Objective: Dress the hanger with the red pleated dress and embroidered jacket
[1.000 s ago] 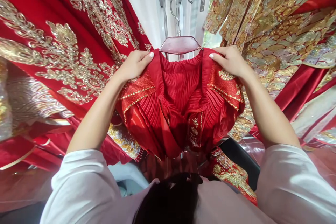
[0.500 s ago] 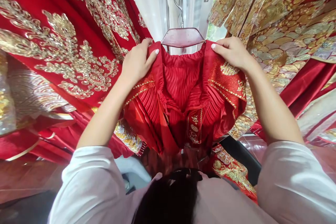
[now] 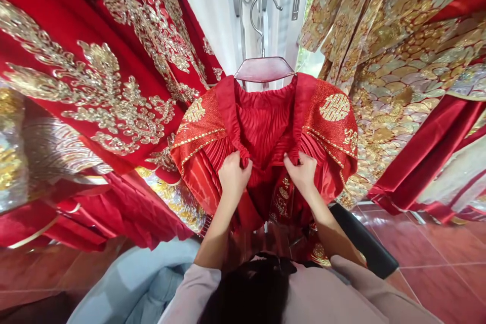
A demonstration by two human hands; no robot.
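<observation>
A red pleated dress with gold-embroidered shoulders hangs on a clothes hanger with a metal hook. My left hand pinches the gathered neckline edge on the left side of the chest. On the other side, my right hand grips the matching neckline edge. Between both hands the collar forms a V over the pleated front. Gold beading edges each shoulder flap, and a round gold emblem shows on each one. The lower part of the dress is partly hidden by my forearms and head.
A red gown with silver-gold sequins hangs at the left, and a gold scale-patterned garment at the right. Behind the hanger is a white door frame. A black padded surface and a pale blue chair-like form stand below.
Both hands have moved down from the shoulders to the neckline edges at the chest and now pinch them. The shoulder emblems are uncovered.
</observation>
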